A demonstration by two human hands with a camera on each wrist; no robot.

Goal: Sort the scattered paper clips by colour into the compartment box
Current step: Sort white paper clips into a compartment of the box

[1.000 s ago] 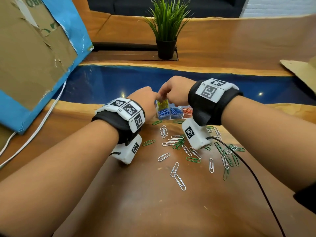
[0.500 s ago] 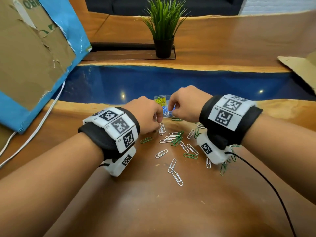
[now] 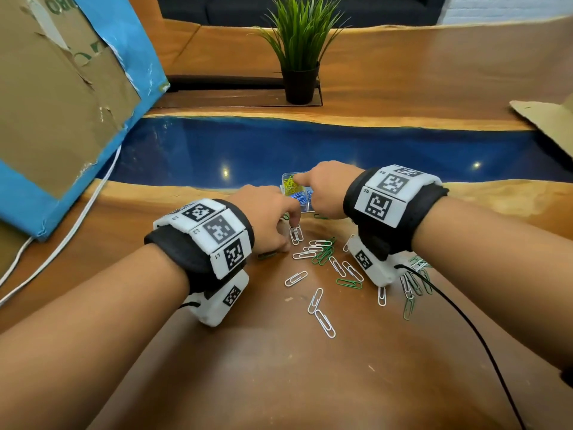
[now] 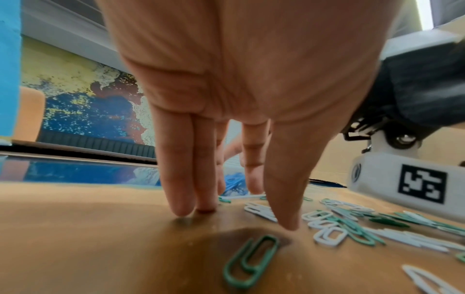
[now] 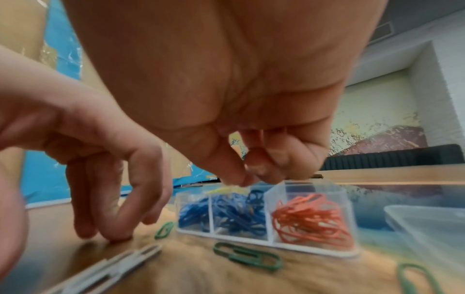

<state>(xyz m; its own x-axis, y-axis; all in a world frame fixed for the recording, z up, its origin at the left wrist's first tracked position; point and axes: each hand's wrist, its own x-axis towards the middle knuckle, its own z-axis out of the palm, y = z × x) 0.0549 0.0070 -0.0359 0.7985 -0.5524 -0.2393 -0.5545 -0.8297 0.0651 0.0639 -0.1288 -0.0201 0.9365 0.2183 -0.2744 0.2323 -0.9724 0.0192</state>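
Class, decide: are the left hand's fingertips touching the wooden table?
Touching. The left wrist view shows the left hand with fingertips planted on the table, meeting their shadow with no gap.

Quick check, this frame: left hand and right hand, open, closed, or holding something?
Left hand: open, fingertips down on the table, holding nothing.
Right hand: fingers curled over the compartment box; whether it pinches a clip cannot be told.

Loose clips (image 3: 322,254) between both hands (image 3: 266,218)

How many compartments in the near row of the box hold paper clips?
3: the left compartment and middle compartment hold blue clips, the right compartment orange ones. Behind them a yellow compartment shows; the right hand may hide others.
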